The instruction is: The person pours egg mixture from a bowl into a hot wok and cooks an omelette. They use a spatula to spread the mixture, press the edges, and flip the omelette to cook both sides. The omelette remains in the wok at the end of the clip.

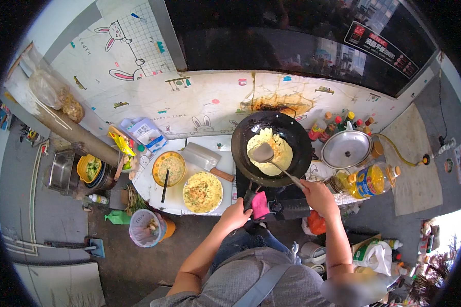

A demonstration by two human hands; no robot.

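My left hand (234,215) grips the dark handle (249,197) of a black wok (240,153) on the stove (292,209). A pink cloth (260,205) hangs beside that handle. In my right hand (322,198) is a metal wok spatula (263,152). Its blade lies over a pale yellow egg pancake (280,149) in the wok. Left of the wok, a plate of cooked pancakes (203,192) stands near the counter's front edge. Behind it, a yellow bowl of batter (169,169) has black chopsticks (164,188) across its rim. A cleaver (203,155) lies between bowl and wok.
To the right stand a metal pot lid (346,149), a large oil bottle (370,180) and several sauce bottles (345,121). A lined waste bin (148,228) is on the floor at left, near a sink (61,170). A pipe (88,138) slants along the left side.
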